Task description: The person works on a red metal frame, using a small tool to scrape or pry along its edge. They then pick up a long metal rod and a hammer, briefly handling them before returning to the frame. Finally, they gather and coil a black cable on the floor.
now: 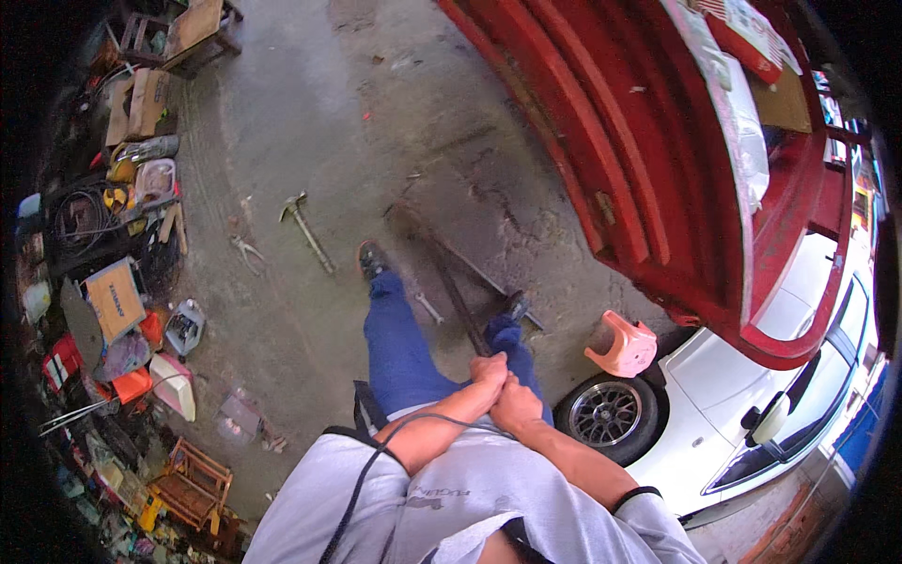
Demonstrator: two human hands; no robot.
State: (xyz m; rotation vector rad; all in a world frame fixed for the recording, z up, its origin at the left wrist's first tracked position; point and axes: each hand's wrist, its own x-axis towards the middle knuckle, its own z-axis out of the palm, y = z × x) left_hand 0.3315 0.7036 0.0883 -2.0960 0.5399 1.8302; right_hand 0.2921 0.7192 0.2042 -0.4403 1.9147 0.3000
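Note:
Both fists are closed, one against the other, at the end of a long dark bar [458, 299] that slants from my waist down toward the floor. My left hand [488, 369] is slightly farther forward; my right hand [517, 404] is close beside it. The bar's far end is dim, so its kind is unclear. A second, thinner rod [489, 279] lies on the floor and passes by my right shoe. Between my feet is a small wrench [428, 308]. A hammer [308, 235] and pliers [246, 253] lie on the floor to the left.
A large red metal vehicle body [611, 141] overhangs the right side. Below it stand a pink plastic stool [625, 348] and a white car [714, 404]. Along the left are cardboard boxes [141, 105], coiled cable [83, 218], a wooden crate [193, 484] and other clutter. A cable crosses my left forearm.

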